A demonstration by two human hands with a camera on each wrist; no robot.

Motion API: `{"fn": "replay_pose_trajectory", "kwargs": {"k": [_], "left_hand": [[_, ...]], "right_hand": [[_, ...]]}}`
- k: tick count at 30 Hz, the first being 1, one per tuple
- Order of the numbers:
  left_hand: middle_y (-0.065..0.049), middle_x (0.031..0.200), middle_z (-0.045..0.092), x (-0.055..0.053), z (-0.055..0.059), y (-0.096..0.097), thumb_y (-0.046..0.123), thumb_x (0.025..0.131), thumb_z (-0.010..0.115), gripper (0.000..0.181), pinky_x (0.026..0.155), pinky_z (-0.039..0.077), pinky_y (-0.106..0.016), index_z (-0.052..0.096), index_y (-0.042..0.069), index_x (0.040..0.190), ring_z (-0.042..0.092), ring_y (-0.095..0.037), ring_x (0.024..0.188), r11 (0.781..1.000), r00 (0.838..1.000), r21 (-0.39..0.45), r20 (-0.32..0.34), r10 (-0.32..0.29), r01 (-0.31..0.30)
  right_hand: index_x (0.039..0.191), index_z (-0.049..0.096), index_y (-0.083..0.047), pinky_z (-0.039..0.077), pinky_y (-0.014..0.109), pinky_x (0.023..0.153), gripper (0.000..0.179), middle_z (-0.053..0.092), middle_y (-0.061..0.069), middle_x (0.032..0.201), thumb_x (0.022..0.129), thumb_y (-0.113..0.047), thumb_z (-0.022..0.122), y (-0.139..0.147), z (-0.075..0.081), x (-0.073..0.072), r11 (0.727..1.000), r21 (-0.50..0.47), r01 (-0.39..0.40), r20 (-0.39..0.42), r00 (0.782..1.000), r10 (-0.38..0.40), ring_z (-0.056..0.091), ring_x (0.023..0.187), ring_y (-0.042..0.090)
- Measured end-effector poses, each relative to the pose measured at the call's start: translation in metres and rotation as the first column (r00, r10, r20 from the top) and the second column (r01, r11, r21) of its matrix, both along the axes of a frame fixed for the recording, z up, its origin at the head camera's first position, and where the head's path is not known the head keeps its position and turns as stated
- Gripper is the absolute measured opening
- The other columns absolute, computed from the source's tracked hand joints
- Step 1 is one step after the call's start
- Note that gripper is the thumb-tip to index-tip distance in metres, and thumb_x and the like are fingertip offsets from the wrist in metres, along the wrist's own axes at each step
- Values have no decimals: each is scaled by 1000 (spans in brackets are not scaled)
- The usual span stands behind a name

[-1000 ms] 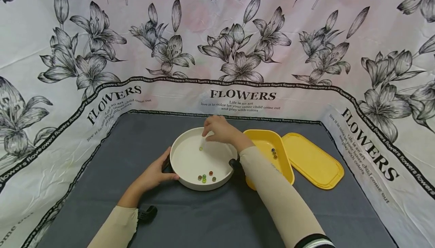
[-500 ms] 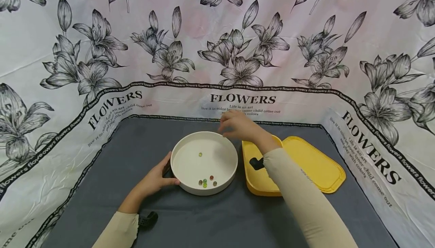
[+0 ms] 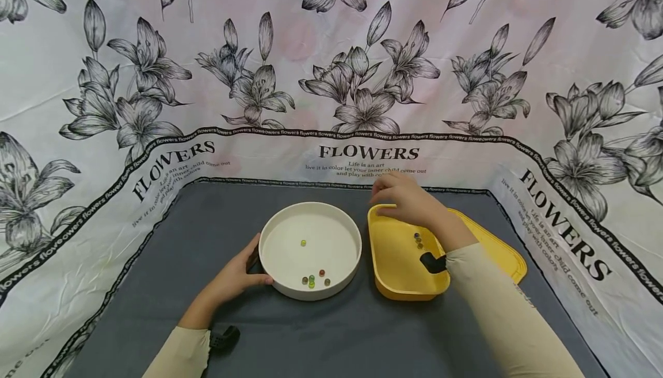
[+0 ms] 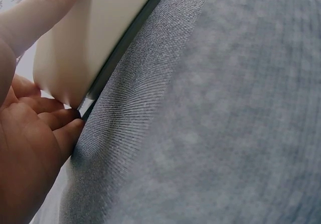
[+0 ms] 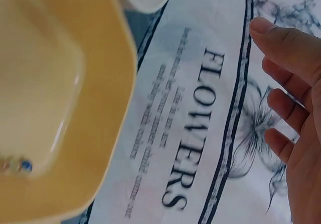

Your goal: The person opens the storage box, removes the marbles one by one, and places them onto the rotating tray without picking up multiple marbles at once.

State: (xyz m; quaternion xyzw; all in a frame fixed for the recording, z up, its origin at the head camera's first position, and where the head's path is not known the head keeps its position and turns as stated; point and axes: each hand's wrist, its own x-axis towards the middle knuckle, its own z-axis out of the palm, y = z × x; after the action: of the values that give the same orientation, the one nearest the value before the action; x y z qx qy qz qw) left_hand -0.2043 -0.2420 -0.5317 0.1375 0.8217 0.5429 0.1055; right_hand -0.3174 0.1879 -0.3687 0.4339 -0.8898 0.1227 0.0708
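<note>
My left hand (image 3: pixel 235 274) grips the left side of a round white tray (image 3: pixel 311 222), thumb at the rim. In the left wrist view, curled fingertips (image 4: pixel 65 116) meet the bottom edge of the tray's wall (image 4: pixel 70 53). Inside the tray a lone yellow-green marble (image 3: pixel 303 243) lies apart from several marbles near the front, one of them reddish (image 3: pixel 322 273). My right hand (image 3: pixel 409 202) is above the far end of a yellow box (image 3: pixel 399 274), holding nothing; its thumb and loosely bent fingers stand apart in the right wrist view. A few marbles (image 3: pixel 418 240) lie in the box.
A yellow lid (image 3: pixel 510 257) lies right of the box, partly hidden by the right forearm. Dark grey cloth (image 3: pixel 321 338) covers the table. A white flower-printed cloth (image 3: pixel 290 102) rises behind and at both sides.
My right hand has moved right, from over the tray to over the box. The lone marble has rolled slightly toward the tray's front. My left hand stays on the tray.
</note>
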Motion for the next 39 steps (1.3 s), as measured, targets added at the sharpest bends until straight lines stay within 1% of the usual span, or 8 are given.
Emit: {"fn": "replay_pose_trajectory", "kwargs": {"k": [5,11,16,19,21,27,33,39], "left_hand": [[-16,172,4,2,-1,0,31,82,88,125,122,24,-56,-1,6,165,15,-40,156,1000,1000,-5,-14,2,-2],[-16,172,6,4,-3,-1,31,81,88,125,122,24,-56,-1,8,166,15,-38,156,1000,1000,5,0,5,-5],[-15,172,8,4,-1,-1,31,80,89,126,123,24,-55,-1,8,166,16,-38,156,1000,1000,8,-5,19,-19],[-14,172,7,2,1,-1,33,80,89,126,123,25,-55,-1,8,166,16,-37,156,1000,1000,2,-13,10,-10],[-12,172,8,1,1,-1,34,80,89,127,123,25,-53,0,9,166,17,-35,157,1000,1000,2,-9,9,-9],[-9,173,7,0,0,-3,34,79,90,127,124,25,-51,0,11,166,16,-33,157,1000,1000,1,-9,6,-6],[-10,173,6,-2,-3,-3,35,79,90,127,124,25,-51,1,10,166,16,-34,157,1000,1000,5,-14,7,-7],[-9,173,4,-1,0,-2,34,79,90,128,124,24,-51,-1,11,166,15,-33,157,1000,1000,9,-3,2,-2]], "right_hand": [[104,81,-20,36,47,96,16,61,-1,111,88,-20,83,23,-6,6,1000,7,29,5,1000,-29,47,108,21],[103,82,-21,32,41,86,20,55,-3,102,84,-21,87,52,-22,10,997,47,69,7,998,-69,43,97,18],[104,82,-23,30,40,83,21,55,-3,103,84,-23,86,73,-35,9,992,86,88,15,996,-90,40,93,18],[103,82,-23,27,40,80,21,55,-4,101,83,-22,87,81,-40,8,991,95,92,11,996,-93,37,90,17],[102,82,-23,27,39,80,21,55,-4,101,82,-21,88,84,-43,7,990,108,96,8,995,-97,37,89,17],[100,83,-21,32,39,81,22,58,-2,103,79,-22,90,89,-58,4,979,178,101,12,994,-104,42,92,18],[95,84,-21,31,39,81,17,56,-3,100,79,-21,90,92,-71,-1,966,234,110,6,993,-114,41,92,18],[91,83,-23,29,40,81,15,51,-4,97,78,-21,91,94,-82,-8,953,284,109,6,993,-115,38,91,19]]}}
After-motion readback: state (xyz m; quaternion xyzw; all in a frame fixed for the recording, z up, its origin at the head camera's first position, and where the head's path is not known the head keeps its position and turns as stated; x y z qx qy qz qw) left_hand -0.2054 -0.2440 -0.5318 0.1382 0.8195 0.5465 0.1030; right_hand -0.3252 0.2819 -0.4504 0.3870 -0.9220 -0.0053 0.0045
